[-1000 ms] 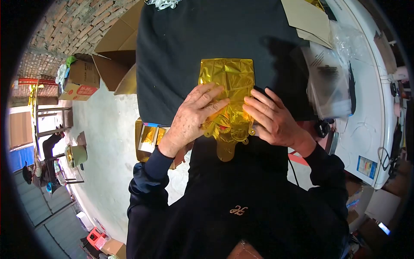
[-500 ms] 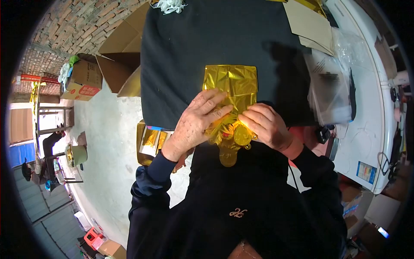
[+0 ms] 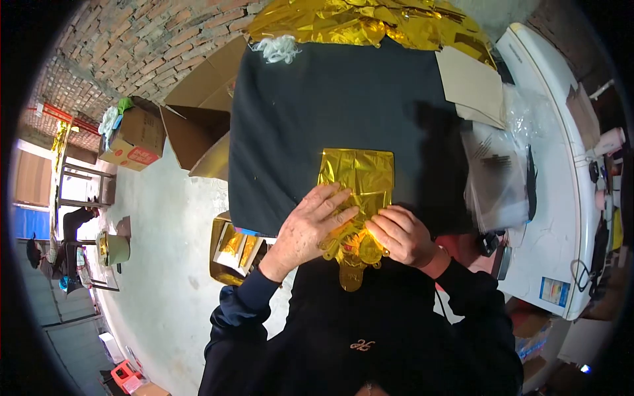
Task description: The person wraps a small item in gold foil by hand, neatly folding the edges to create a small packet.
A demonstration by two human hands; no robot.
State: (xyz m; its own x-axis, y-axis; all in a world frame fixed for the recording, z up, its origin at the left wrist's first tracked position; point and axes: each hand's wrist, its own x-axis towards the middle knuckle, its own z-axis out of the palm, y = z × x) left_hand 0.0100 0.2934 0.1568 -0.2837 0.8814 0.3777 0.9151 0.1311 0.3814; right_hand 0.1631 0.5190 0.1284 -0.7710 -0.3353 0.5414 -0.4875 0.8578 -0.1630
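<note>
A folded gold foil balloon (image 3: pixel 357 167) lies at the near edge of the black-covered table (image 3: pixel 343 92). Its upper part is a flat, creased rectangle; the lower part is crumpled, with small loops, a reddish patch and a rounded tab hanging toward my body. From the left, my left hand (image 3: pixel 310 228) grips the balloon, its fingers reaching over the foil and its thumb hidden. My right hand (image 3: pixel 403 237) pinches the foil's right edge with bent fingers. The two hands are a short gap apart, with gold foil between them.
Gold foil sheets (image 3: pixel 317 25) heap along the far edge, beside a bundle of white string (image 3: pixel 276 49). Cardboard pieces (image 3: pixel 470 86) and clear plastic bags (image 3: pixel 498 175) lie at right, near a white appliance (image 3: pixel 551 198). An open box (image 3: pixel 224 264) stands left; a person's leg (image 3: pixel 78 221) shows far left.
The camera view has tilted up, so the table and hands sit lower and more foil shows at the far edge. Both hands stay on the balloon; the right fingers have shifted slightly over its crumpled part.
</note>
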